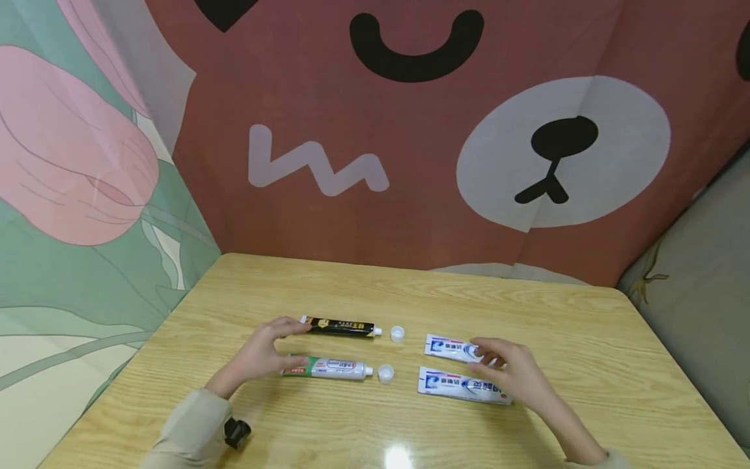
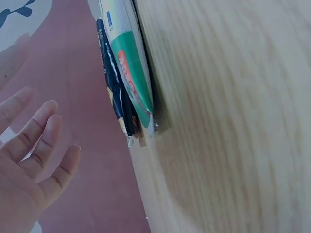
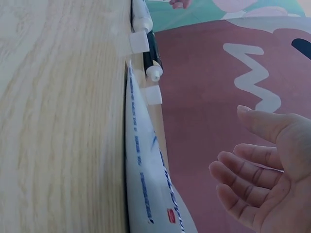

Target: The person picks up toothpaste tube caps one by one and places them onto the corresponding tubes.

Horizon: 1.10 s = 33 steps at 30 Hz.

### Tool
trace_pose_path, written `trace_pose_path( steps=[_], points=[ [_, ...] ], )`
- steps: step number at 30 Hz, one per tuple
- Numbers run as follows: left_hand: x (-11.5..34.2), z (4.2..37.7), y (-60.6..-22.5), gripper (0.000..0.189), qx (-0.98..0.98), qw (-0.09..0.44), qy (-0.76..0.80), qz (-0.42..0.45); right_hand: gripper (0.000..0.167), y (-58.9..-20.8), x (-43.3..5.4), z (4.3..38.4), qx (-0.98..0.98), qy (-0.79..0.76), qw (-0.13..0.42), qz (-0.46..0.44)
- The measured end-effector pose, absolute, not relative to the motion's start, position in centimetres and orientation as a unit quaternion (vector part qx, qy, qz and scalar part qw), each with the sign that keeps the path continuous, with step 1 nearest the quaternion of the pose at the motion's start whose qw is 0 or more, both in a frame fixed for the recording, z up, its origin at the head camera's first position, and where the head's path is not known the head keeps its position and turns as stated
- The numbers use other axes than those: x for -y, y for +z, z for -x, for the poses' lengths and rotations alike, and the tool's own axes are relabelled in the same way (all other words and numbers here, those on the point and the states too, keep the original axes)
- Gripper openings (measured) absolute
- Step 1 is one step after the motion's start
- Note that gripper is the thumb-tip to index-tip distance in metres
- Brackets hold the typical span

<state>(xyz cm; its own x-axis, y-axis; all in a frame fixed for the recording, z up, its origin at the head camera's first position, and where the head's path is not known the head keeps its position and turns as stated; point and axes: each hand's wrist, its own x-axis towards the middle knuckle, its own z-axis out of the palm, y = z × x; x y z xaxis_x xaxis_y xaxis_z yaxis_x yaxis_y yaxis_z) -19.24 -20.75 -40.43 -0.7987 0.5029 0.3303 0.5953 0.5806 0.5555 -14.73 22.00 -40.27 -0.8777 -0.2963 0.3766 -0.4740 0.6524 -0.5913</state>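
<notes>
My left hand (image 1: 260,355) is over the left ends of two uncapped toothpaste tubes, one black (image 1: 342,327) and one green and white (image 1: 340,369). Its fingers look loosely bent in the left wrist view, apart from the green-and-white tube (image 2: 127,58) and the black tube (image 2: 111,80). On the other side, my right hand (image 1: 518,372) hovers over the right ends of two white-and-blue toothpaste tubes, a farther one (image 1: 450,348) and a nearer one (image 1: 454,383), partly covering them. Relaxed, spread fingers hold nothing in the right wrist view, beside a white-and-blue tube (image 3: 146,179).
Two white caps, one farther (image 1: 397,334) and one nearer (image 1: 385,373), stand by the open nozzles. Everything lies on a wooden table (image 1: 328,430). A printed curtain (image 1: 410,215) hangs behind its back edge. Something black (image 1: 237,432) sits at my left cuff.
</notes>
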Motion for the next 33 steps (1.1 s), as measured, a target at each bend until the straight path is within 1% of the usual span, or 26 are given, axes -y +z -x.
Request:
trace_pose_path(
  steps=[4, 14, 24, 33],
  points=[
    [20.8, 19.4, -40.5, 0.054, 0.886, 0.063, -0.336, 0.312, 0.037, -40.6, -21.5, 14.9, 0.898, 0.367, 0.111, -0.218],
    [21.0, 20.0, -41.1, 0.055, 0.890, 0.044, -0.325, 0.316, 0.037, -41.4, -20.2, 15.6, 0.883, 0.375, 0.114, -0.258],
    [21.2, 20.6, -42.0, 0.057, 0.895, 0.024, -0.318, 0.311, 0.043, -42.2, -18.7, 16.0, 0.878, 0.389, 0.080, -0.267],
    [21.3, 20.8, -42.3, 0.055, 0.895, 0.008, -0.318, 0.314, 0.044, -42.5, -17.4, 16.1, 0.866, 0.402, 0.075, -0.286]
  ],
)
